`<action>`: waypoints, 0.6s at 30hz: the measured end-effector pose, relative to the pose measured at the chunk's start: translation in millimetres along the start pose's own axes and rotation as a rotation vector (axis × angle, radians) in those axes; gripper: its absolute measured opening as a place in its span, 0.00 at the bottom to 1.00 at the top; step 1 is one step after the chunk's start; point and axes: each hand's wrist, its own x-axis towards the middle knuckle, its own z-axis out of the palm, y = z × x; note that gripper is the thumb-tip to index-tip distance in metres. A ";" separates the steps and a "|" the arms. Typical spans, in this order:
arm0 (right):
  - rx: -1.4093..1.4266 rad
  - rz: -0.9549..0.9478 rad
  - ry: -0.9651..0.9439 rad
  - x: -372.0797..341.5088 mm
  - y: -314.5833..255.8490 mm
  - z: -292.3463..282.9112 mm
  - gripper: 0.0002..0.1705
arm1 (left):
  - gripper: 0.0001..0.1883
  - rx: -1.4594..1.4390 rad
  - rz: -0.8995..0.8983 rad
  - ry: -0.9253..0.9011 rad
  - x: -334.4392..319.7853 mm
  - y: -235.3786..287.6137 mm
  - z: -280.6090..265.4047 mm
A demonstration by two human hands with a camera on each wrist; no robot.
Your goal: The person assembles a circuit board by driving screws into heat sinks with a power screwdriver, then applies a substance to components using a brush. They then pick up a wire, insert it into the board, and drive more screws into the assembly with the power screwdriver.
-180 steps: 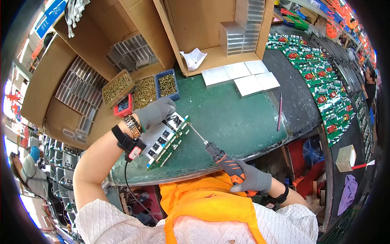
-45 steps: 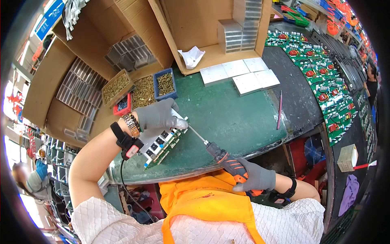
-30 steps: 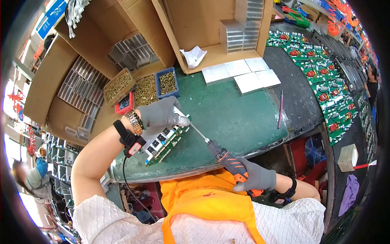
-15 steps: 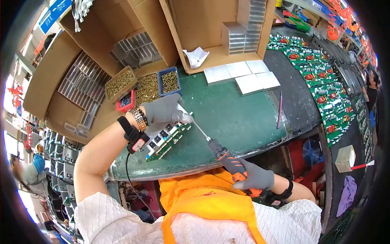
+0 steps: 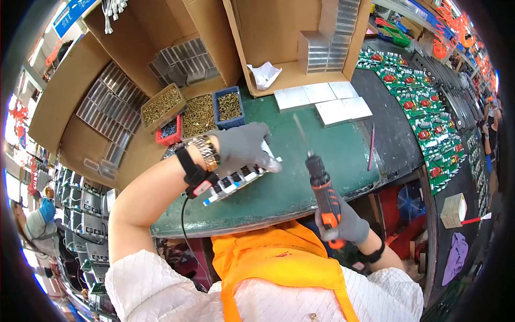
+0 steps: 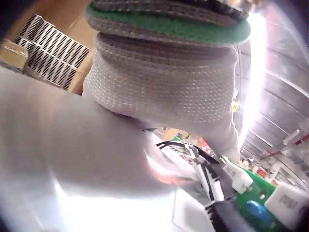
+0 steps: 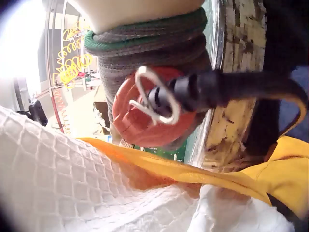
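In a grey glove, the left hand (image 5: 245,146) grips the upper end of a metal plate with a circuit board (image 5: 236,181), tilted over the green mat. Black components line the board. In the left wrist view the gloved hand (image 6: 164,87) curls over the smooth metal, with dark wires and a green board edge beside it. The right hand (image 5: 346,222) holds an orange and black electric screwdriver (image 5: 325,198) by its handle, its blurred bit pointing up and away from the board. The right wrist view shows the screwdriver's red end cap (image 7: 154,108) with a hook and cable.
Beyond the left hand stand a blue bin (image 5: 229,107), a red bin (image 5: 170,132) and a tray of brass screws (image 5: 162,107). Silver plates (image 5: 306,96) lie by a cardboard box (image 5: 279,32). A pink pen (image 5: 371,147) lies right, near rows of green boards (image 5: 424,118).
The screwdriver has swung away from the board, its bit now pointing upward. The left hand and board have shifted right, and the board has tilted so that less of its green side shows.
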 end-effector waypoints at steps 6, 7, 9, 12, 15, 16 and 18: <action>-0.089 -0.266 0.051 69.4 -36.7 44.8 0.48 | 0.41 0.124 0.123 0.052 13.4 -15.7 6.9; -0.084 -0.298 0.061 75.7 -40.1 49.4 0.49 | 0.40 0.054 0.200 0.094 8.5 -21.2 6.7; -0.075 -0.298 0.048 83.6 -42.6 49.7 0.51 | 0.35 0.076 0.373 0.261 -2.9 -36.4 1.2; -0.048 -0.297 0.046 90.0 -46.3 50.5 0.51 | 0.31 -0.258 0.109 0.312 -4.0 -80.3 -38.5; -0.070 -0.280 0.074 89.0 -53.2 55.3 0.49 | 0.22 0.274 -0.056 0.565 17.3 -167.6 -64.4; -0.110 -0.260 0.088 90.5 -57.1 55.6 0.48 | 0.19 0.455 -0.170 0.543 24.7 -182.3 -67.0; -0.108 -0.265 0.103 92.2 -58.5 57.0 0.47 | 0.17 0.554 -0.120 0.674 39.7 -213.0 -43.4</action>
